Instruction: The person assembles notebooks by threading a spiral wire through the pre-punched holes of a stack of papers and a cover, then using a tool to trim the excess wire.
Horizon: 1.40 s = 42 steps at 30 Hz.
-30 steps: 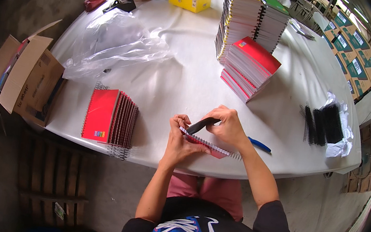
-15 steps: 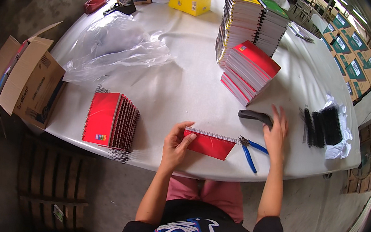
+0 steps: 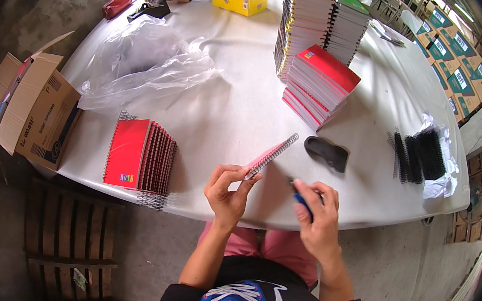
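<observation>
My left hand [image 3: 227, 191] grips one corner of a red spiral notebook [image 3: 272, 155], lifted on edge above the white table [image 3: 228, 107] so its wire binding faces me. Just to its right, my right hand [image 3: 313, 210] is closed around blue-handled pliers [image 3: 301, 201] near the table's front edge. A black hand tool [image 3: 326, 152] lies on the table beyond my right hand.
A fanned row of red spiral notebooks [image 3: 141, 156] lies at the front left. Tall notebook stacks [image 3: 320, 46] stand at the back, black wire coils [image 3: 418, 154] on the right, crumpled clear plastic [image 3: 149, 64] at the left. An open cardboard box [image 3: 30, 103] stands beside the table.
My right hand set the black tool down on the table, then picked up the blue-handled pliers. My left hand has tilted the notebook up on edge.
</observation>
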{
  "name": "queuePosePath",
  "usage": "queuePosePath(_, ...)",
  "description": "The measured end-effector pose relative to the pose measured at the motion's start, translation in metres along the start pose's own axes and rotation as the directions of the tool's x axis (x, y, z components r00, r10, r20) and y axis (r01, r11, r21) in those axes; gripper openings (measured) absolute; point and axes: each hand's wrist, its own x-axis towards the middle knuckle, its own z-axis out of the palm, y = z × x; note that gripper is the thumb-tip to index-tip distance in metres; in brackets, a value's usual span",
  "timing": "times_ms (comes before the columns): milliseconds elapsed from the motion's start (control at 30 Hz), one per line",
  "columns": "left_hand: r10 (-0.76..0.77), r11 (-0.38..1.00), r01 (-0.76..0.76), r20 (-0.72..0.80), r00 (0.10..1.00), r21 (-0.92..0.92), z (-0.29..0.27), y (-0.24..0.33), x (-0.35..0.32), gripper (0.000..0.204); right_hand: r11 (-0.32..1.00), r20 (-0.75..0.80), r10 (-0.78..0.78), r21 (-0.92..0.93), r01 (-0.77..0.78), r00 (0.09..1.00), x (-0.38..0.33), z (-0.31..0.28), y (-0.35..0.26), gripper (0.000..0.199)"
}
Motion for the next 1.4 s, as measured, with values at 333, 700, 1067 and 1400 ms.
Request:
queuePosePath(333, 0.085, 0.991, -0.079, -0.054, 0.995, 0.109, -0.001, 0.009, -0.001, 0.025, 0.995, 0.073, -0.094, -0.035, 0.097, 0.993, 0.016, -0.002, -0.036, 0.034)
queuePosePath(700, 0.337, 0.925, -0.326, -0.026, 0.941, 0.194, 0.005, 0.008, -0.008, 0.034, -0.014, 0.778, -0.070, 0.625, -0.781, 0.624, 0.010, -0.002, -0.001, 0.040)
queuePosePath(1067, -0.366, 0.842, 0.255, -0.156, 0.918, -0.475, -0.023, 0.025, 0.008, 0.024, 0.852, 0.106, 0.184, -0.512, -0.105, 0.977, -0.007, 0.017, 0.045, 0.045)
queuePosePath(1400, 0.161, 0.987, -0.159, -0.279, 0.947, 0.032, -0.088, 0.080, 0.020, 0.028, 0.112, 0.206, 0.042, 0.971, -0.210, 0.978, 0.100, 0.063, -0.067, 0.046)
